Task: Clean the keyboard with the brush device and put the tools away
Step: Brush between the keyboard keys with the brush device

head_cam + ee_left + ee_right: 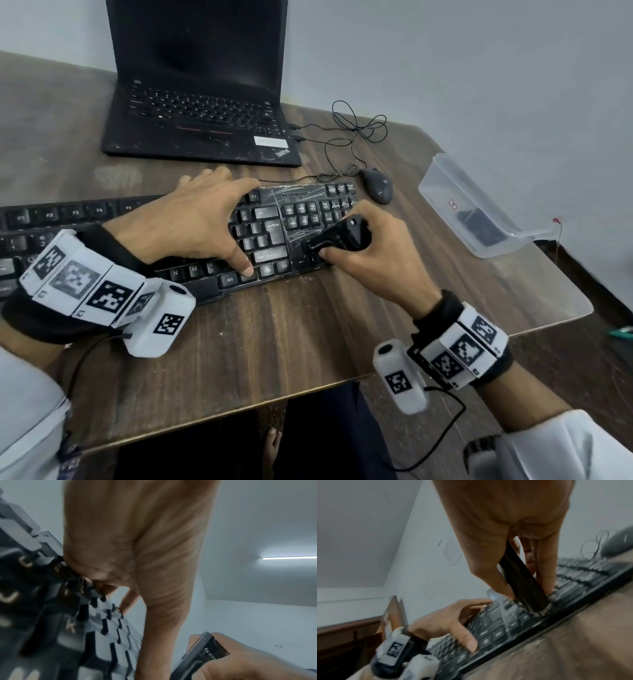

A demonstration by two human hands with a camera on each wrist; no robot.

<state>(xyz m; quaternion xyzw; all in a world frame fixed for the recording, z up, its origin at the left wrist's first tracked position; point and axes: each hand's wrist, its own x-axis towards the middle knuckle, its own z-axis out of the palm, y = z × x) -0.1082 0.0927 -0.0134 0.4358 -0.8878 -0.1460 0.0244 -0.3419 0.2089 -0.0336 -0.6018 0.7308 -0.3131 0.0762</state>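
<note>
A black keyboard (270,222) (513,623) (51,615) lies across the wooden table (274,342), dusted with white specks near its right end. My left hand (202,219) (447,623) lies spread flat on the middle keys, thumb down near the Alt key. My right hand (363,253) grips a black brush device (339,236) (522,582) (202,654), whose bristle end presses on the arrow keys at the keyboard's right. The bristles themselves are mostly hidden by the tool and fingers.
A black laptop (198,89) stands open behind the keyboard. A black mouse (378,185) with a tangled cable (356,126) lies right of it. A clear plastic box (476,205) holding dark items sits at the table's right edge by the wall.
</note>
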